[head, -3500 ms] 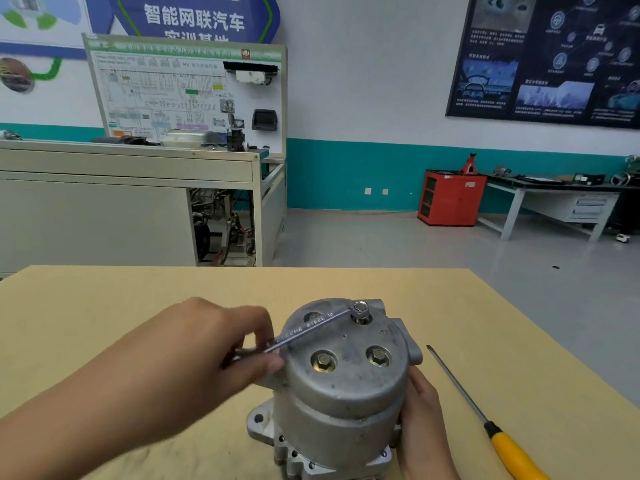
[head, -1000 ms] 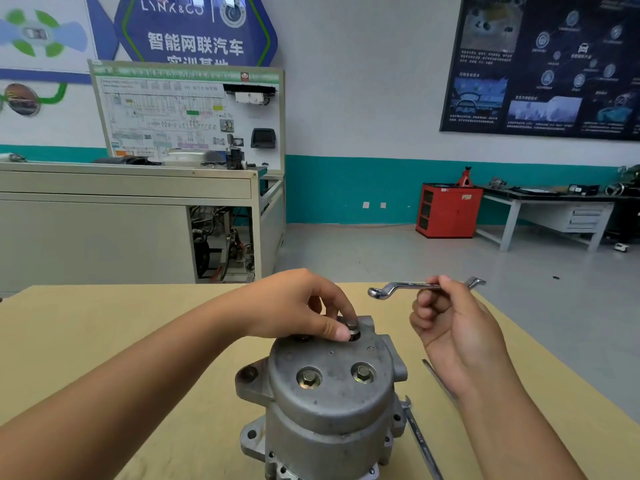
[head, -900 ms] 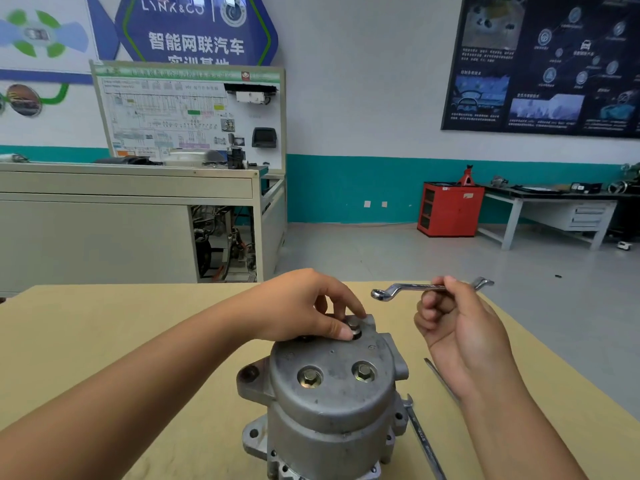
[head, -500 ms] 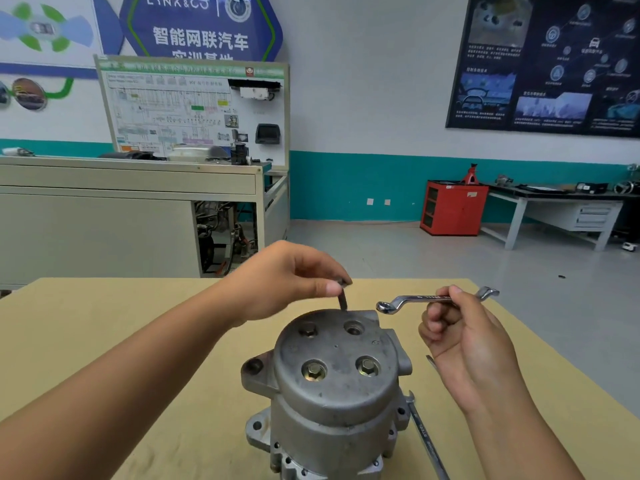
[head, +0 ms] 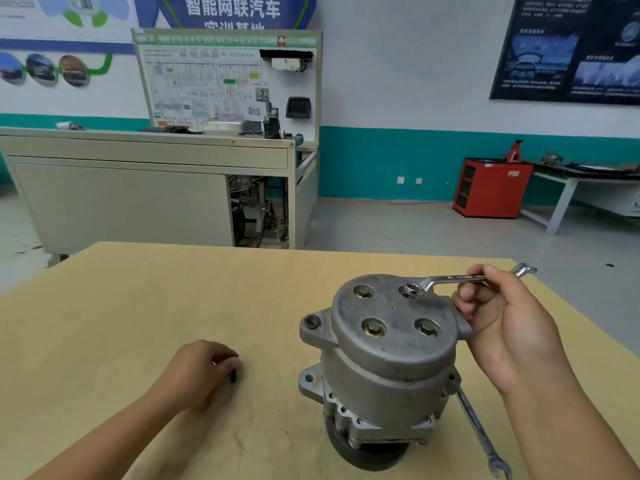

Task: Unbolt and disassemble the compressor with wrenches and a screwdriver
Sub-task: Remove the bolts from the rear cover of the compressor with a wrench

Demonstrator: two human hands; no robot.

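On the table (head: 138, 306), right of its middle, the compressor (head: 388, 358) stands on end with its round cover (head: 391, 327) facing up and its dark pulley end down on the wood. Three hex bolts sit in the cover: one at the far left (head: 364, 291), one at the near left (head: 374, 328) and one at the near right (head: 427, 328).

Above the compressor's far right edge, the right hand (head: 502, 317) has its fingers curled round the shank of a ring wrench (head: 450, 279). The tool's ring end lies over the fourth spot on the cover. Its other end sticks out past the knuckles, away from the compressor. Whether the ring touches the metal I cannot tell. The heel of this hand is close against the compressor's right side.

Left of the compressor and well apart from it, the left hand (head: 201, 372) rests low on the table with its fingers curled. Its fingertips pinch a small dark loose bolt (head: 233, 375), whose lower end meets the wood.

Just right of the compressor's base, a second wrench (head: 478, 431) lies flat on the table. It runs from the housing toward the near edge, open jaw nearest the camera, beside the right forearm.

Beyond the compressor, across the grey floor, stand a beige bench (head: 138, 188) with a wiring board and a red cabinet (head: 491, 188) against the teal-banded wall.
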